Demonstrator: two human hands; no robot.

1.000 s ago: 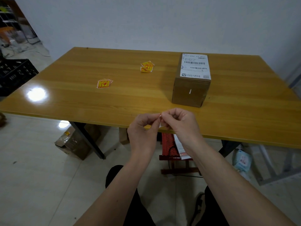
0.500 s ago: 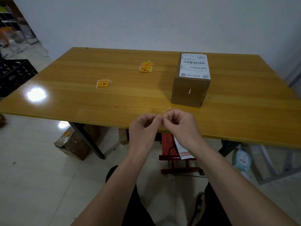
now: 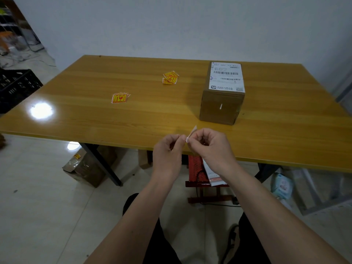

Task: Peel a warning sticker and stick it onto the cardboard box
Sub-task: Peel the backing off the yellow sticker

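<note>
Hands meet over near table (image 3: 133, 119) edge. Left hand (image 3: 167, 152) curled, fingertips pinching sticker (image 3: 191, 133); right hand (image 3: 211, 147) curled, pinching same sticker, pale corner poking up between them. Printed face hidden; peel progress unclear. Cardboard box (image 3: 222, 103) stands beyond, well apart. Two loose sticker piles (image 3: 120, 97) far left on table.

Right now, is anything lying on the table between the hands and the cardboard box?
No. In the head view, only bare table separates the sticker, pinched by left hand and right hand, from the cardboard box.
</note>
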